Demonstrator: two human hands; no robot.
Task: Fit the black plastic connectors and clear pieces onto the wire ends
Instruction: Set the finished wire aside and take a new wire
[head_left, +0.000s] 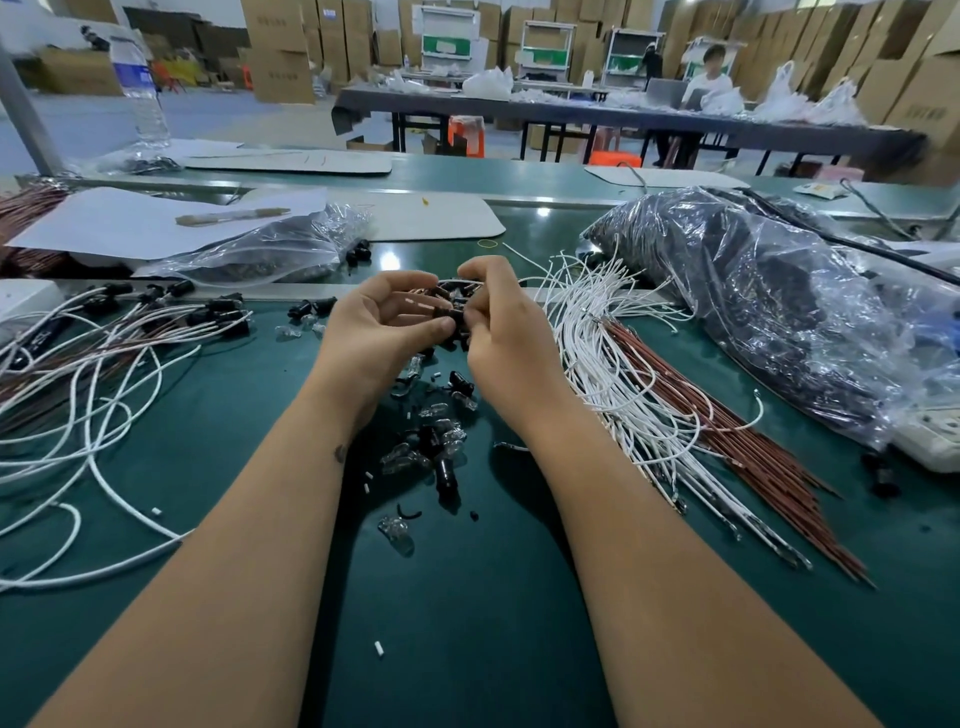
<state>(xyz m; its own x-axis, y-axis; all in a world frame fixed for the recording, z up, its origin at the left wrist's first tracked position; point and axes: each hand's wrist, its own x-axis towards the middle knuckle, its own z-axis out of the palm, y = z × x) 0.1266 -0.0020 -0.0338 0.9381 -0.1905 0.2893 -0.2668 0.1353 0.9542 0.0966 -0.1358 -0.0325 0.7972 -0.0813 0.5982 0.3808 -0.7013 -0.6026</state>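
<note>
My left hand (382, 327) and my right hand (501, 325) meet above the green table (467, 623), fingers curled. Between them they pinch a black plastic connector (451, 310) with thin wire ends running into it; which hand holds the wire is hidden by the fingers. Below the hands lies a loose heap of black connectors (444, 470) and clear pieces (397, 527). A bundle of white wires (613, 374) and brown wires (727, 431) lies to the right. Wires fitted with black connectors (218, 306) spread out on the left.
A large clear bag of dark parts (753, 312) fills the right side. A smaller bag (270, 249) and white paper (130, 223) lie at the back left. A water bottle (143, 88) stands far left. A white power strip (935, 436) sits at the right edge.
</note>
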